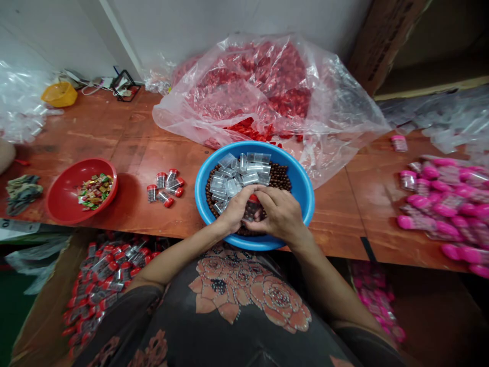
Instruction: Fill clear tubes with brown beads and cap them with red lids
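Both my hands are closed around a small clear jar with a red lid [252,200], over the front of a blue basin [306,191]. My left hand [237,206] grips it from the left. My right hand [281,211] curls around it from the right, with fingertips meeting the left thumb area at the top. Much of the jar is hidden by the fingers. Inside the basin, several clear empty plastic jars [250,177] lie in a heap on small round brown balls [280,176].
Left of the basin lie several red-lidded jars [165,188] and a red bowl [63,191] of small wrapped pieces. Behind is a clear bag of red lids [260,81]. Pink-topped containers [451,199] pile up at right. Below the table edge, a box holds red-lidded jars [103,280].
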